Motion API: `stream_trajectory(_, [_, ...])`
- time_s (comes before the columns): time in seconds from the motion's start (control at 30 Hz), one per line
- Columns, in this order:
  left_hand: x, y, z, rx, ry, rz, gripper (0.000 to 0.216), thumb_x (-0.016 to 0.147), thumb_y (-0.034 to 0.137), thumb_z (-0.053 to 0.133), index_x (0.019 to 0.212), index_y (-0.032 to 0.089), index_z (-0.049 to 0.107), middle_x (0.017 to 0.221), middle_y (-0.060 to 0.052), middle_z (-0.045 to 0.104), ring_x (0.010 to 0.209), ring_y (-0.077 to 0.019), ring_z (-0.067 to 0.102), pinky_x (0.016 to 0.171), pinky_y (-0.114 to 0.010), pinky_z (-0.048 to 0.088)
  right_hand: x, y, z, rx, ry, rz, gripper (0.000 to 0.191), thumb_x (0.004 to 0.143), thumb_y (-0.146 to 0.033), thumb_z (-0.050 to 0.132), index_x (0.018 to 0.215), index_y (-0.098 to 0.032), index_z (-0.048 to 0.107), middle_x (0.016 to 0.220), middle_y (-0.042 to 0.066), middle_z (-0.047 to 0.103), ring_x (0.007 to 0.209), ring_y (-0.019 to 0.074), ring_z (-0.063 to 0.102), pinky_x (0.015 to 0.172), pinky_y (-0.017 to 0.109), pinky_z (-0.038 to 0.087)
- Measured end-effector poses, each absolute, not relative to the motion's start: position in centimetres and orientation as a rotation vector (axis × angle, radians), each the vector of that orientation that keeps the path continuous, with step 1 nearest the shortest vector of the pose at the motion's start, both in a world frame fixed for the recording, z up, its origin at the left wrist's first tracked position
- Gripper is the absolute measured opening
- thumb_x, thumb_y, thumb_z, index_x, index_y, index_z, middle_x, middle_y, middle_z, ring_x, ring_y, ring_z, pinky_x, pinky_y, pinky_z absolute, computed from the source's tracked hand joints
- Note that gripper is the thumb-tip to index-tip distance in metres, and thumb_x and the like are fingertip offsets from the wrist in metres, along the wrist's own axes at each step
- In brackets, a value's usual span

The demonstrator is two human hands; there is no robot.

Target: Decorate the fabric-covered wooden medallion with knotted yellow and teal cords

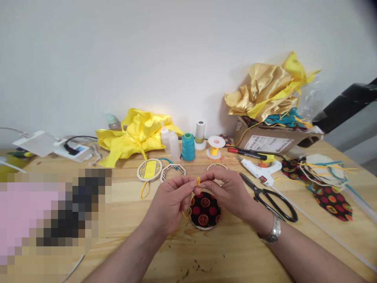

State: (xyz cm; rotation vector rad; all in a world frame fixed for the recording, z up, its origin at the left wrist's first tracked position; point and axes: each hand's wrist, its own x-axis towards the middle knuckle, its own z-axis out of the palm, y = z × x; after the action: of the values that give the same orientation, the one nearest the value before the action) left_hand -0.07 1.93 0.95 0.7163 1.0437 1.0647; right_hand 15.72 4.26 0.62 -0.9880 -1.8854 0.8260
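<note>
Between my fingertips is a small loop of yellow cord [198, 181]. My left hand [173, 200] pinches the cord from one side, and a strand of it hangs down below these fingers. From the other side my right hand [228, 192] pinches it, thumb and forefinger pressed together. Just under both hands lies a round, dark fabric-covered disc [205, 212] with red and orange circle patterns and a pale edge. Whether the cord joins the disc is hidden by my fingers.
Black-handled scissors [269, 198] and a white glue gun [262, 171] lie right of my hands. Behind stand a teal thread cone [188, 147], a yellow cord spool [216, 147] and wooden lattice frames [149, 169]. A cardboard box [273, 139] with fabric sits back right.
</note>
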Motion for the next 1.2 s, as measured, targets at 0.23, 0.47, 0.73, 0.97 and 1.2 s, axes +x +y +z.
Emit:
stream_trajectory(0.23, [-0.1,2.0,0.9,0.832,1.090,1.106,0.012,0.069,0.024,0.070,0.070,0.013,0.067,0.057,0.000,0.064,0.037,-0.0009,0.032,0.038,-0.015,0.021,15.5,4.1,1.0,-1.038,-1.803,0.929,0.009,0.078,-0.015,0.062,0.077,-0.021,0.069,0.071,-0.002,0.070,0.065,0.0109,0.061,0.063,0.021,0.046])
stream_trajectory(0.47, [-0.2,1.5,1.0,1.058,1.229,1.101,0.011,0.074,0.028,0.066,0.071,0.017,0.068,0.061,0.001,0.066,0.041,-0.0047,0.038,0.039,-0.018,0.027,15.5,4.3,1.0,-1.005,-1.561,1.333,0.004,0.072,-0.022,0.067,0.074,-0.018,0.068,0.067,-0.001,0.069,0.060,0.0109,0.061,0.059,0.022,0.048])
stream_trajectory(0.73, [0.1,1.4,1.5,1.197,1.330,1.107,0.007,0.073,0.023,0.064,0.071,0.019,0.069,0.061,0.001,0.068,0.046,-0.0072,0.048,0.043,-0.017,0.033,15.8,4.6,1.7,-1.002,-1.383,1.635,0.010,0.065,-0.023,0.074,0.069,-0.016,0.068,0.062,-0.002,0.069,0.057,0.0093,0.061,0.057,0.020,0.047])
stream_trajectory(0.97, [0.2,1.2,1.7,1.238,1.350,1.088,0.006,0.073,0.022,0.063,0.072,0.019,0.068,0.062,0.001,0.070,0.051,-0.0085,0.054,0.046,-0.017,0.038,16.2,4.7,1.7,-0.978,-1.363,1.750,0.008,0.067,-0.022,0.072,0.070,-0.016,0.069,0.066,-0.001,0.070,0.062,0.0090,0.061,0.061,0.021,0.046])
stream_trajectory(1.2, [0.2,1.3,1.7,1.257,1.353,1.069,0.007,0.075,0.023,0.062,0.073,0.019,0.068,0.063,0.002,0.070,0.053,-0.0081,0.056,0.049,-0.016,0.040,16.3,4.7,1.7,-1.004,-1.420,1.708,0.010,0.067,-0.024,0.072,0.072,-0.015,0.068,0.067,0.000,0.070,0.062,0.0094,0.060,0.060,0.021,0.045])
